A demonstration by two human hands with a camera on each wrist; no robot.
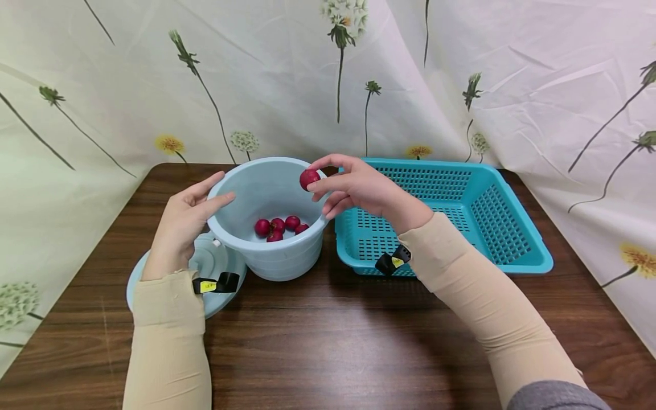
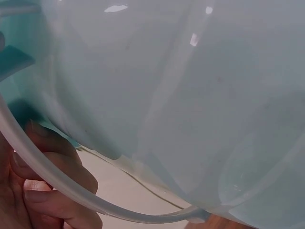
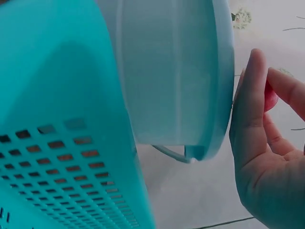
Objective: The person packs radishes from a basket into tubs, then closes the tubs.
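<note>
My left hand holds the left rim of a pale blue bucket, the thumb over the edge and the other fingers outside. Curled fingers show by the bucket's thin handle in the left wrist view. Thumb and fingers of my right hand pinch a round red radish above the bucket's right rim. Several more radishes lie together on the bucket's bottom. From the right wrist, the pinched radish is partly hidden by fingers.
A turquoise perforated basket stands right of the bucket, close beside it. The bucket's round pale blue lid lies at the left, partly under my left forearm. Behind the brown wooden table hangs a flower-printed cloth.
</note>
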